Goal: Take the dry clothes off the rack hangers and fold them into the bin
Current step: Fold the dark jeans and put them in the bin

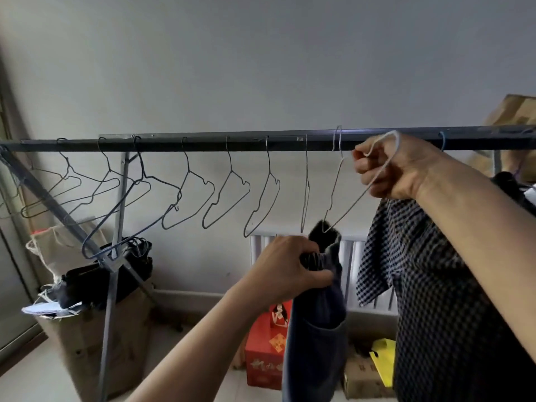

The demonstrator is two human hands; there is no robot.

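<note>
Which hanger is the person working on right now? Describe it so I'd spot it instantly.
Follow the dark rack bar rightward past the bare hangers. The wire hanger is off the bar, its neck gripped by the right hand. Unlike the others, its lower corner is still tucked into dark clothing held by the left hand.

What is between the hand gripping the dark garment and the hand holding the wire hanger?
In the head view, the hanger's lower wire spans from right hand down into the dark blue garment gripped by left hand.

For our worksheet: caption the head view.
Right hand lifts wire hanger off rail; left hand grips dark garment.
</note>
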